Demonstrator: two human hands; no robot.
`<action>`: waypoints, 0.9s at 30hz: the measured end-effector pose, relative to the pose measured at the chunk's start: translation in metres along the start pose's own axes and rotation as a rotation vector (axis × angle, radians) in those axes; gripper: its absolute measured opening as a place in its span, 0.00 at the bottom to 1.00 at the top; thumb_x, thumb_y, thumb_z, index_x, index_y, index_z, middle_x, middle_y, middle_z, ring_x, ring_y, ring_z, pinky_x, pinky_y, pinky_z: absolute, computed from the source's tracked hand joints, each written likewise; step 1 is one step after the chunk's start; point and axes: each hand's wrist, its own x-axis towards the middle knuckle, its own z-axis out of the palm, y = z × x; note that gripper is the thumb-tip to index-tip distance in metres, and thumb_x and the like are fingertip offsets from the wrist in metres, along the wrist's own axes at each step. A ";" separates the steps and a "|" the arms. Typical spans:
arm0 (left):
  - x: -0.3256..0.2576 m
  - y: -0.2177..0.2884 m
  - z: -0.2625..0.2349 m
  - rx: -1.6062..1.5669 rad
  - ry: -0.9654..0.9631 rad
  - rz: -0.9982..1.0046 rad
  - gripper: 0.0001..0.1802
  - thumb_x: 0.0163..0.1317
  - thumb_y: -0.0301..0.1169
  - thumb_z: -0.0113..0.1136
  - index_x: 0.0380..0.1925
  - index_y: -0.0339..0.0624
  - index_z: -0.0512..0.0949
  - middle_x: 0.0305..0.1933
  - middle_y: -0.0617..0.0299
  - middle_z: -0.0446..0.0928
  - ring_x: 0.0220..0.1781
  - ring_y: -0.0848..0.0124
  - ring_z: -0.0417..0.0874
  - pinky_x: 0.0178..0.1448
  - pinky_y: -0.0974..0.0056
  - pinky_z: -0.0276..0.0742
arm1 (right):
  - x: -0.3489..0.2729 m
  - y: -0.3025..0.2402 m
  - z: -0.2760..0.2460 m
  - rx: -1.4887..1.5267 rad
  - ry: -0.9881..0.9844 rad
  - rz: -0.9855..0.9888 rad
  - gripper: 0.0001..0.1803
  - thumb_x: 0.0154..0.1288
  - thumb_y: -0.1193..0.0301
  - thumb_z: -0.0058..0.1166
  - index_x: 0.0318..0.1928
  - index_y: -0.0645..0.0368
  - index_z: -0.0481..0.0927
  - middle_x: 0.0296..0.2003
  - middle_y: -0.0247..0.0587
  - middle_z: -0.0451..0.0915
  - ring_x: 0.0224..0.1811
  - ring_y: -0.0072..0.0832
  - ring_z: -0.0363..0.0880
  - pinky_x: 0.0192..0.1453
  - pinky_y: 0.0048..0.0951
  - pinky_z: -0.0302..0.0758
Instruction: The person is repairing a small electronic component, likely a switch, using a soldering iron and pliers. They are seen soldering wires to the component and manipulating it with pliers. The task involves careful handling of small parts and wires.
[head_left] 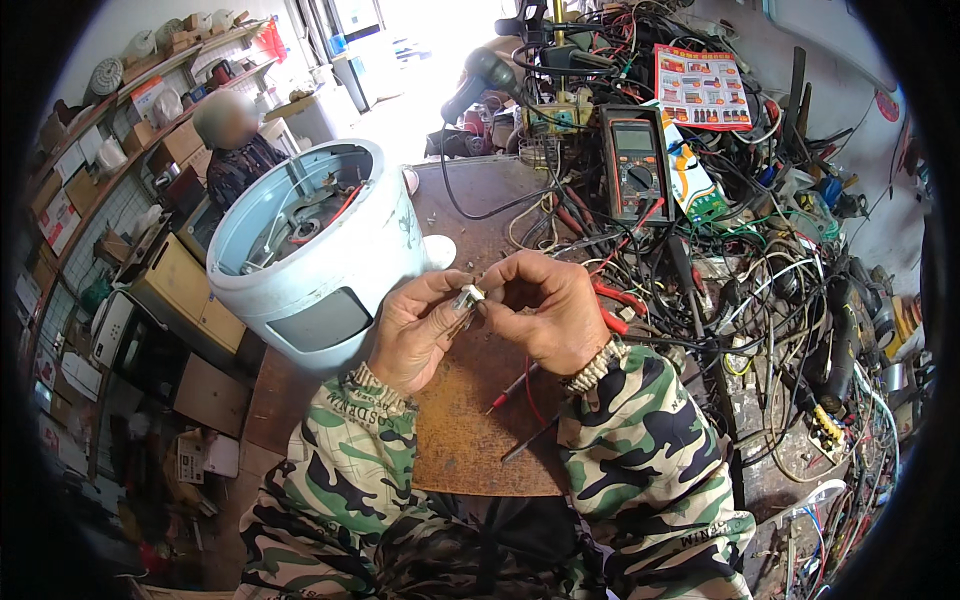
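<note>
Repair workshop: multimeter, tangled cables, laden shelves.

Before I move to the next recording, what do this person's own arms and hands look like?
The left hand and right hand are bare, without gloves. The left sleeve and right sleeve are loose camouflage in green, black, brown and cream, with dark printed lettering and gathered cuffs.

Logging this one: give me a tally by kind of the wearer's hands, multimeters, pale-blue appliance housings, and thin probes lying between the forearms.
Hands: 2 (left hand, right hand)
Multimeter: 1
Pale-blue appliance housing: 1
Thin probes: 2 (red-tipped probe, dark probe)
Total: 6
</note>
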 end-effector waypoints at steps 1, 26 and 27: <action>-0.001 0.000 0.001 0.026 0.025 0.006 0.16 0.69 0.22 0.58 0.56 0.32 0.75 0.49 0.58 0.82 0.49 0.72 0.83 0.53 0.69 0.80 | 0.000 -0.001 0.001 -0.033 0.007 -0.004 0.09 0.57 0.83 0.62 0.39 0.64 0.81 0.27 0.26 0.76 0.30 0.12 0.73 0.34 0.18 0.72; -0.008 0.016 0.015 0.372 0.153 0.055 0.13 0.64 0.19 0.59 0.49 0.28 0.79 0.41 0.55 0.84 0.39 0.71 0.85 0.47 0.69 0.82 | 0.009 -0.016 -0.020 0.002 -0.062 0.134 0.06 0.61 0.80 0.63 0.40 0.66 0.83 0.29 0.31 0.82 0.28 0.15 0.78 0.32 0.19 0.75; -0.007 0.019 0.018 0.378 0.150 0.048 0.14 0.64 0.20 0.60 0.49 0.27 0.78 0.42 0.55 0.84 0.40 0.69 0.86 0.48 0.67 0.83 | 0.009 -0.030 -0.027 -0.065 0.016 0.150 0.06 0.62 0.80 0.63 0.40 0.66 0.83 0.28 0.31 0.82 0.27 0.15 0.77 0.31 0.19 0.75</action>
